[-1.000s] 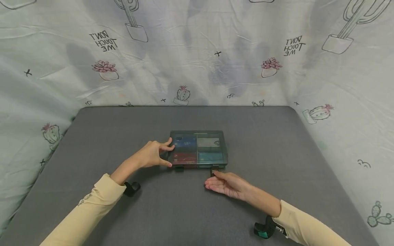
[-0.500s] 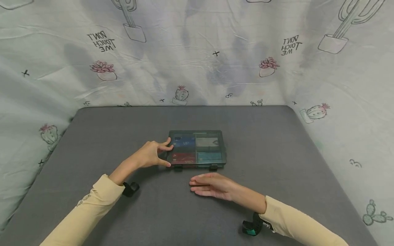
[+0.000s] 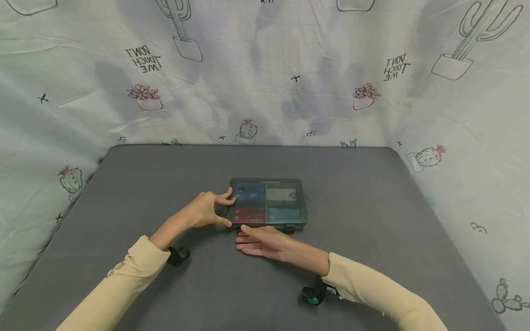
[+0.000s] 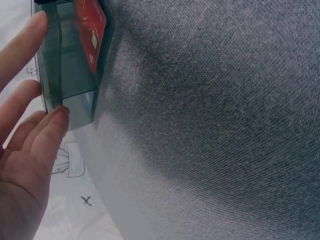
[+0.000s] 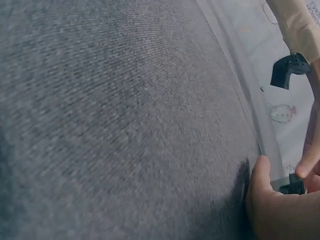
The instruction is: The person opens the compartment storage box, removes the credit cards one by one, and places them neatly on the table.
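Two hands were set against a flat, dark, see-through plastic box that lay closed near the middle of a grey table. Four compartments could be made out through the lid, each filled by a card: blue at 10 o'clock, pale at 2 o'clock, red at 8 o'clock and teal at 4 o'clock. The left hand was placed at the box's 9 o'clock side, with the thumb at the near corner and the fingertips resting on the far corner, the fingers bent round that short edge; in the left wrist view those fingers were seen spread against the side wall. The right hand was laid flat and loosely open at 6 o'clock, its forefinger just at the near edge by the left clasp; nothing was gripped by it. A small black part was glimpsed beside the thumb in the right wrist view, though whether it was pressed could not be told.

The box was judged light, rigid and smooth, so likely to slide on the cloth if pushed at one end only. Its thin walls and small clasps were judged the weak points; the short sides were thought the surest places for a hold, with the lid kept level so the cards were not shaken loose
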